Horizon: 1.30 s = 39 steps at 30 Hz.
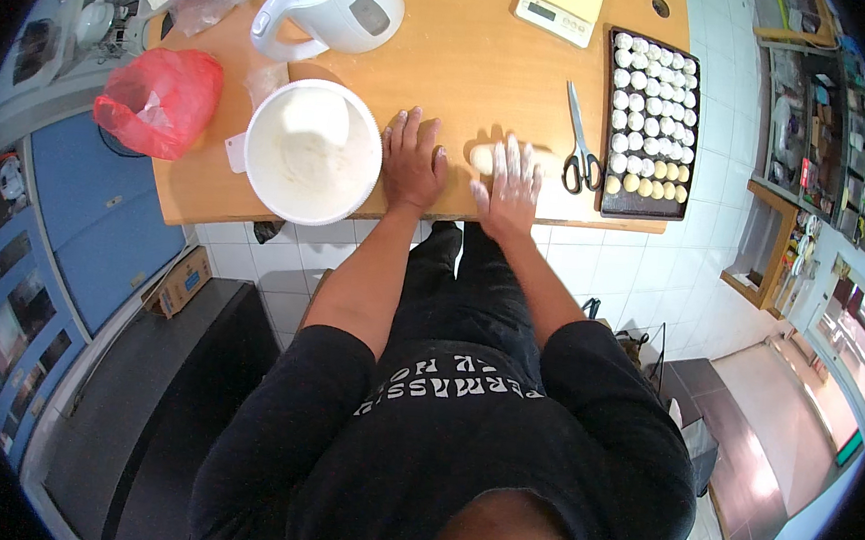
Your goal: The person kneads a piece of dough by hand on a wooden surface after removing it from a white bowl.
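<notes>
Flour-dusted fingers of my right hand [510, 188] lie stretched out over a pale roll of dough [481, 157] on the wooden table [447, 60]. The dough pokes out to the left of the hand; the part beneath is hidden. Flat on the tabletop, fingers extended, my left hand [413, 166] rests just right of a white round bowl [309, 176], holding nothing. Black-handled scissors [575, 140] lie right of my right hand. Beyond them, a dark baking tray [647, 211] carries rows of small dough balls [650, 125], most white-coated, several at the near end plain yellowish.
A white plastic pitcher [335, 7] stands behind the bowl. At the table's left sit a red plastic bag [168, 101] and a clear bag [206, 9]. A kitchen scale [559, 8] is at the far right. The table's near edge runs just below my wrists.
</notes>
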Available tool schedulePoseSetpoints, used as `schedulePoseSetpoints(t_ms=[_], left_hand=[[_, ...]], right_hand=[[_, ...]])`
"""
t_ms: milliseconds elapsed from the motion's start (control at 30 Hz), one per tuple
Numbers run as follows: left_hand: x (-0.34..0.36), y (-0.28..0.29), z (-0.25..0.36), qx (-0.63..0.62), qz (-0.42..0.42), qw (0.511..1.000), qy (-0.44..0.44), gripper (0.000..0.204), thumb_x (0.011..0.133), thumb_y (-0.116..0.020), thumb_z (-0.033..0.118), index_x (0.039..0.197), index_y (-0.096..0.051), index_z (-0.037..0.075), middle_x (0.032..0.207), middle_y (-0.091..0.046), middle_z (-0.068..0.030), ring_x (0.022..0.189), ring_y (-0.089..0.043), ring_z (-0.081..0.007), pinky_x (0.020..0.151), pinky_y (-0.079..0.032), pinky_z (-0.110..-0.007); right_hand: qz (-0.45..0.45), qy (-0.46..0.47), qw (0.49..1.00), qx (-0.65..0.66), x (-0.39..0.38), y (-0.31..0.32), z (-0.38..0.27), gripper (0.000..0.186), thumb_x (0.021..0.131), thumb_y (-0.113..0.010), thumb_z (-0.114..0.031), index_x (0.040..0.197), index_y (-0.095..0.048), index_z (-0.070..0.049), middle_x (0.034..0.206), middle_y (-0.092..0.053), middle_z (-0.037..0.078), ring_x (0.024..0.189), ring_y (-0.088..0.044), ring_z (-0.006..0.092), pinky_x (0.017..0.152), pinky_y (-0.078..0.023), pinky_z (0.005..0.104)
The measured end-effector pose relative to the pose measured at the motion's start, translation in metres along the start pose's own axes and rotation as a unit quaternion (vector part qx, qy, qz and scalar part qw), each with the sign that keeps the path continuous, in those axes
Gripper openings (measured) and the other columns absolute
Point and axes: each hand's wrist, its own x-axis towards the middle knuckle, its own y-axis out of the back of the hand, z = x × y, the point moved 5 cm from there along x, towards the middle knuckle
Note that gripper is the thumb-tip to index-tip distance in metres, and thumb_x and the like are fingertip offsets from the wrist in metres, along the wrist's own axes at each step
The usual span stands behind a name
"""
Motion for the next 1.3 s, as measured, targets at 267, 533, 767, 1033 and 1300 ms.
schedulePoseSetpoints(t_ms=[267,533,767,1033,1300], left_hand=[[0.000,-0.001,-0.003,-0.002,-0.009,1.000,0.008,0.053,0.091,-0.066,0.028,0.142,-0.058,0.015,0.158,-0.042,-0.0157,0.149,-0.034,-0.0397,0.122,-0.026,-0.059],[0.000,0.001,-0.003,0.002,-0.023,1.000,0.008,0.054,0.092,-0.066,0.028,0.144,-0.057,0.018,0.159,-0.041,-0.0148,0.149,-0.035,-0.0386,0.122,-0.025,-0.059],[0.003,0.000,-0.001,0.007,-0.018,1.000,-0.002,0.053,0.091,-0.065,0.027,0.143,-0.058,0.016,0.159,-0.041,-0.0157,0.149,-0.034,-0.0397,0.122,-0.025,-0.059],[-0.001,0.000,-0.004,-0.007,0.007,1.000,-0.002,0.054,0.092,-0.064,0.027,0.144,-0.055,0.016,0.158,-0.043,-0.0155,0.149,-0.034,-0.0409,0.122,-0.024,-0.059],[-0.001,0.000,-0.004,-0.015,-0.002,1.000,0.010,0.054,0.092,-0.063,0.028,0.144,-0.056,0.017,0.158,-0.043,-0.0154,0.149,-0.036,-0.0398,0.121,-0.025,-0.060]], right_hand=[[-0.001,-0.022,0.999,-0.040,0.055,-0.004,0.002,0.076,0.098,-0.056,-0.054,0.162,-0.038,-0.017,0.171,-0.028,0.014,0.158,-0.022,0.0406,0.124,-0.015,0.0632],[-0.007,-0.048,0.992,-0.114,0.174,-0.005,0.010,0.071,0.102,-0.041,-0.062,0.161,-0.041,-0.023,0.172,-0.027,0.012,0.157,-0.025,0.0390,0.126,-0.017,0.0602],[0.004,0.011,0.997,-0.080,0.183,-0.010,0.017,0.066,0.104,-0.043,-0.057,0.159,-0.044,-0.021,0.170,-0.032,0.011,0.156,-0.027,0.0377,0.126,-0.020,0.0578],[-0.011,0.025,1.000,-0.008,0.014,0.006,-0.001,0.066,0.098,-0.059,-0.045,0.156,-0.048,-0.015,0.166,-0.038,0.015,0.152,-0.033,0.0427,0.122,-0.021,0.0642],[-0.040,-0.047,0.998,-0.034,0.036,-0.010,-0.008,0.070,0.100,-0.055,-0.052,0.161,-0.041,-0.020,0.170,-0.030,0.013,0.158,-0.022,0.0395,0.119,-0.013,0.0747]])
